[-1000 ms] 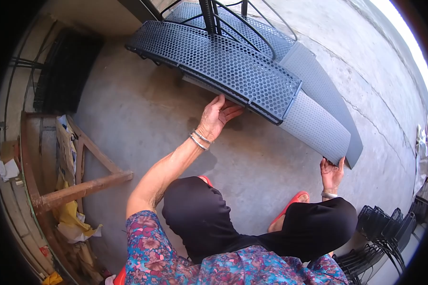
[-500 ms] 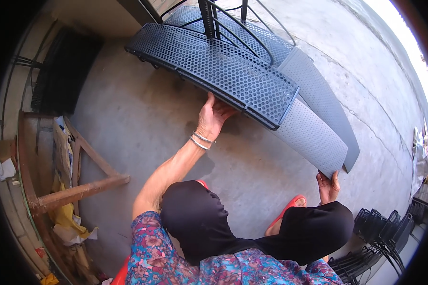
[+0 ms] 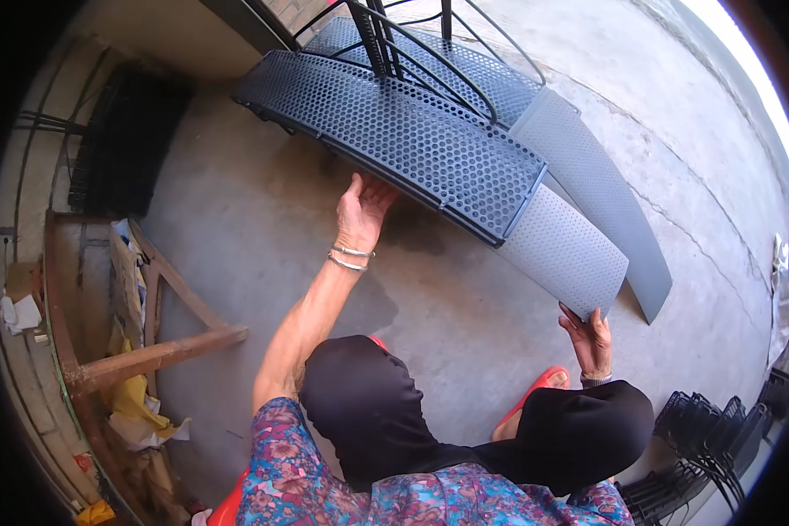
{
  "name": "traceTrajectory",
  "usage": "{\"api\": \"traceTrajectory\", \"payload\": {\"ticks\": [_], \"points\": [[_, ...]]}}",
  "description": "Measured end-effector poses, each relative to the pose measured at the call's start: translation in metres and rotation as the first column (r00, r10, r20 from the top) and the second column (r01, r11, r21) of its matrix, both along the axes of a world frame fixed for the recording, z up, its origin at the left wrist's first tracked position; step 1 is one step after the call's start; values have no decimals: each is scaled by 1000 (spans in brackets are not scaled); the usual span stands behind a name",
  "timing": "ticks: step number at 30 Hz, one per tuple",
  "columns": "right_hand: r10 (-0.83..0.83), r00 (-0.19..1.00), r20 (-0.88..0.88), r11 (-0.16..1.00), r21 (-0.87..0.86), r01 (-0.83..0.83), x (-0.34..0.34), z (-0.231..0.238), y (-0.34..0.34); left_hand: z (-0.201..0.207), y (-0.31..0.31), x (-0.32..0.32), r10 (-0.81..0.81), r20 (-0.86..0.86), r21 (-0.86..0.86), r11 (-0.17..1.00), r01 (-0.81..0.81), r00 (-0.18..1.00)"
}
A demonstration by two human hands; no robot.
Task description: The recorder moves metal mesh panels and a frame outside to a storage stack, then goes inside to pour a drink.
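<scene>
The left hand [image 3: 359,219] was held palm up at the near edge of the dark perforated tray [image 3: 412,140], its thumb set apart from loosely curled fingers. The ends of those fingers were hidden under the edge, so whether anything was grasped there could not be told. By the right hand [image 3: 590,346], the near corner of the grey panel [image 3: 574,250] was pinched between thumb and fingers, the other fingers being partly bent. The grey panel, dotted with small holes, was seen jutting from beneath the tray's right end, tilted above the concrete floor [image 3: 465,320]. Just beyond it, a second grey panel [image 3: 600,167] was left untouched, extended from the rear tray [image 3: 473,66]. Bracelets [image 3: 351,259] were worn on the left wrist.
</scene>
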State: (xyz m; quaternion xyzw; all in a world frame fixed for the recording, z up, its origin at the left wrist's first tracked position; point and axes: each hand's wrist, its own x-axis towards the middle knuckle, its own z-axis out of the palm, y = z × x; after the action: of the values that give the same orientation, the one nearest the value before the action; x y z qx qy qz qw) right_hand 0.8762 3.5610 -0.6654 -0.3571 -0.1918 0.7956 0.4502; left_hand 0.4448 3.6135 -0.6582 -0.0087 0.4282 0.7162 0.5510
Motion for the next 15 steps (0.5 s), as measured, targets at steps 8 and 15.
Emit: {"api": "traceTrajectory", "payload": {"ticks": [8, 15], "points": [[44, 999, 8, 999, -18, -44, 5, 8, -4, -2, 7, 2, -116, -16, 64, 991, 117, 993], [55, 994, 93, 998, 30, -58, -8, 13, -1, -6, 11, -8, -98, -39, 72, 992, 100, 994]]}}
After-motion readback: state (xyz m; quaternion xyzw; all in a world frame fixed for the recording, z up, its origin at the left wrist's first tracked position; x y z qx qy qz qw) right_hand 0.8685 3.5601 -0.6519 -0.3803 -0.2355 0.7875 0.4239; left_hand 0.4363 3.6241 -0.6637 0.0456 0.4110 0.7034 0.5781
